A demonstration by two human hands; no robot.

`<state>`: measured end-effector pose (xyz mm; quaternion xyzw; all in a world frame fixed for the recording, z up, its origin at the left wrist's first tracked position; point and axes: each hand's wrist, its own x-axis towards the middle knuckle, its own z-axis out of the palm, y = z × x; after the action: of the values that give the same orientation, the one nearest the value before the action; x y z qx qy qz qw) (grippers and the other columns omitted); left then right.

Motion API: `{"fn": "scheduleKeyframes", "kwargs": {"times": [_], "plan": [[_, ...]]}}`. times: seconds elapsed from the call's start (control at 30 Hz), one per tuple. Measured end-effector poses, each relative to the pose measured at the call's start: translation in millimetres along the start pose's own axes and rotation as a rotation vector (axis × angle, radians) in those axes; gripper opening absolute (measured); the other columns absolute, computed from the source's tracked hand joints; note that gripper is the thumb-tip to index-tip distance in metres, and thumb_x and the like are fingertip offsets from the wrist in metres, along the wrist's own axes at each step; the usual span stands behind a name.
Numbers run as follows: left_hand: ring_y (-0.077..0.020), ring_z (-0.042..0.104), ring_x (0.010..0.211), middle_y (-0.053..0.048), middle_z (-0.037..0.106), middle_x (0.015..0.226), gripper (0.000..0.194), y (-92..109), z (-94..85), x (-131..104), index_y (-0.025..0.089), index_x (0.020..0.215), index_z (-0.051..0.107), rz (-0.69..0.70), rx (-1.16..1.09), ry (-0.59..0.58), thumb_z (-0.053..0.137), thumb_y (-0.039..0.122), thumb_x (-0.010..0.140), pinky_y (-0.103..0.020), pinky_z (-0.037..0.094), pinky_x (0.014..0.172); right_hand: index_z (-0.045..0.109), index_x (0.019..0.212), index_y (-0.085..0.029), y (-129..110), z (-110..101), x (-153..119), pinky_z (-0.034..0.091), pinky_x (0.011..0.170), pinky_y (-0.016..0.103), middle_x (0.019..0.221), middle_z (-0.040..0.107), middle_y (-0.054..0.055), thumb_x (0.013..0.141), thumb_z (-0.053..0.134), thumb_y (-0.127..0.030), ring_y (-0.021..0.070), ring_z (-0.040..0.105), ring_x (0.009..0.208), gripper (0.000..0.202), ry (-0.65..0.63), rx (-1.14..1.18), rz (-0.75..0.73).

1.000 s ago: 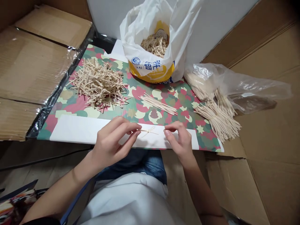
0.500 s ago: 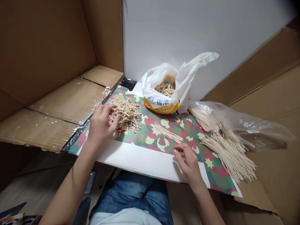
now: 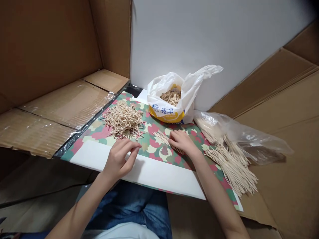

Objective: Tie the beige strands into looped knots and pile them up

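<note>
Nearest, the left hand [image 3: 121,157] hovers above the white strip [image 3: 169,176] along the counter's near edge, its thumb and forefinger drawn close together; whether anything thin is between them, I cannot tell. It has come back from the pile of short pieces [image 3: 124,121], which lies just beyond it on the patterned cover [image 3: 97,134]. The right hand [image 3: 183,141] has moved off the strip onto the loose sticks [image 3: 161,136] mid-counter, fingers curled over them; a grip on any one stick cannot be made out. So attention has shifted from the pile to the straight sticks. To the right lie bundled sticks [image 3: 238,171], beside a clear plastic bag [image 3: 259,139]. Farther off, the white carrier bag [image 3: 164,116] stands open by the wall [image 3: 199,39], holding more pieces.
</note>
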<state>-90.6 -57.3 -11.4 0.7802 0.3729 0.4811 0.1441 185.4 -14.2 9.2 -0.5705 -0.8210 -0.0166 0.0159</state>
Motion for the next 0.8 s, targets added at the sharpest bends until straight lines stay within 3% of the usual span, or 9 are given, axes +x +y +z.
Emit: {"fn": "scheduleKeyframes", "kwargs": {"times": [0.4, 0.57, 0.8], "plan": [[-0.0153, 0.055, 0.069, -0.004, 0.062, 0.076, 0.013, 10.3, 24.4, 3.3, 0.017, 0.087, 0.059, -0.060, -0.175, -0.029, 0.050, 0.009, 0.083, -0.028, 0.043, 0.065, 0.052, 0.078, -0.016, -8.6, 15.3, -1.1, 0.029, 0.067, 0.032, 0.078, 0.059, 0.009, 0.089, 0.034, -0.012, 0.0220, 0.047, 0.077, 0.021, 0.063, -0.176, -0.084], [-0.0159, 0.056, 0.070, -0.004, 0.063, 0.076, 0.013, 12.3, 24.1, 4.2, 0.016, 0.087, 0.060, -0.080, -0.200, -0.028, 0.050, 0.010, 0.083, -0.028, 0.044, 0.066, 0.052, 0.080, -0.017, -7.9, 13.4, -1.8, 0.029, 0.066, 0.032, 0.079, 0.061, 0.008, 0.091, 0.036, -0.019, 0.0217, 0.047, 0.077, 0.019, 0.064, -0.181, -0.098], [-0.0158, 0.058, 0.071, -0.005, 0.064, 0.076, 0.012, 10.5, 23.3, -2.2, 0.017, 0.088, 0.060, -0.099, -0.211, -0.009, 0.049, 0.013, 0.084, -0.029, 0.046, 0.067, 0.050, 0.076, -0.017, -7.2, 14.1, -1.6, 0.030, 0.068, 0.031, 0.076, 0.059, 0.008, 0.089, 0.037, -0.016, 0.0211, 0.047, 0.075, 0.019, 0.020, -0.176, -0.115]]}}
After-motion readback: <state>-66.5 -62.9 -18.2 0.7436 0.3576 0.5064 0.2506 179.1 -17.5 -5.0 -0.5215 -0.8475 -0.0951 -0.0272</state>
